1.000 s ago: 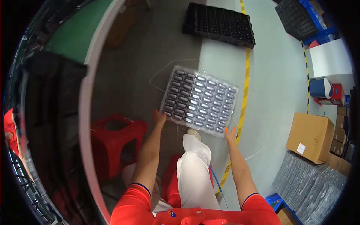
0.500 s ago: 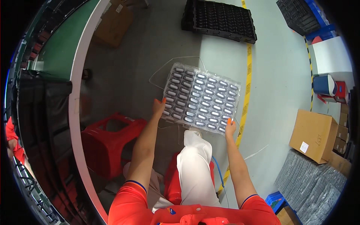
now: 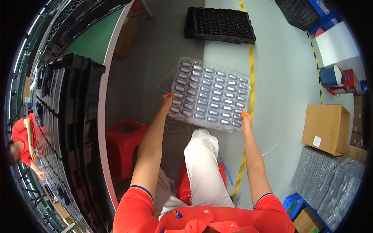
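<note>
In front of me hangs a clear plastic tray point(image 3: 211, 95) with rows of oblong grey-silver pieces in its pockets. My left hand point(image 3: 167, 103) grips the left edge of the tray, with orange covers on its fingertips. At the lower right edge my right hand point(image 3: 246, 120) holds on, also with orange on the fingers. Both hands are closed, and the fingers under the tray are hidden. The tray is held above the floor, beyond my knees, tilted slightly down to the right.
A stack of black trays point(image 3: 220, 26) lies on the floor ahead. A table point(image 3: 101, 128) with black trays point(image 3: 74, 128) runs along my left. A red stool point(image 3: 123, 145) stands beside it. At right are a cardboard box point(image 3: 320, 128) and grey stacked sheets point(image 3: 324, 182). A co-worker point(image 3: 25, 136) is far left.
My view has swung a little to the left, showing more of the table and the co-worker. The tray, still in both hands, has shifted slightly away from me and levelled a little.
</note>
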### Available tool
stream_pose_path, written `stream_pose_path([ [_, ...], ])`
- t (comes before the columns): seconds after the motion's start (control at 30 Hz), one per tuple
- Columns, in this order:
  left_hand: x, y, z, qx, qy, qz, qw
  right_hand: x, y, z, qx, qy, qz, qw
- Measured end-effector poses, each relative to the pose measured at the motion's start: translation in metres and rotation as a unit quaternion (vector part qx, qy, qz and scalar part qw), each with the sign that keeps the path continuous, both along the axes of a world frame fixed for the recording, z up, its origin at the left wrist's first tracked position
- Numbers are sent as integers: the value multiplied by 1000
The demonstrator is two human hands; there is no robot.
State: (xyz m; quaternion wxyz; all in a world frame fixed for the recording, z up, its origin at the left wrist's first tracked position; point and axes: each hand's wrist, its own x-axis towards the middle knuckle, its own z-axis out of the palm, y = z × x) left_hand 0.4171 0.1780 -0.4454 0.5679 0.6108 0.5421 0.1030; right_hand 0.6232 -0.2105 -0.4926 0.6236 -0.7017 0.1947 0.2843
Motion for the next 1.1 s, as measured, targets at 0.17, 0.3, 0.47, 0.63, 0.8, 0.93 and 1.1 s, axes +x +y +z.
stream_pose_path([
  [0.17, -2, 13, -4, -13, -77, 5, 997, -13, -1, 30, 26, -68, -26, 997],
  [0.3, 1, 35, 22, -61, -86, -48, 993, -32, -2, 60, 5, -138, -25, 990],
  [0.47, -33, 69, 97, -43, -154, -91, 983, -77, -9, 142, 55, -239, 19, 969],
  [0.63, -105, 61, 243, -7, -145, -98, 984, -152, -70, 235, 90, -368, 55, 924],
  [0.8, -224, 40, 338, 6, -191, -147, 971, -246, -95, 300, 165, -404, 64, 897],
  [0.93, -337, 12, 394, 62, -260, -142, 953, -289, -101, 313, 185, -451, 98, 867],
  [1.1, -485, -27, 451, 30, -277, -87, 956, -309, -49, 365, 295, -401, 167, 851],
])
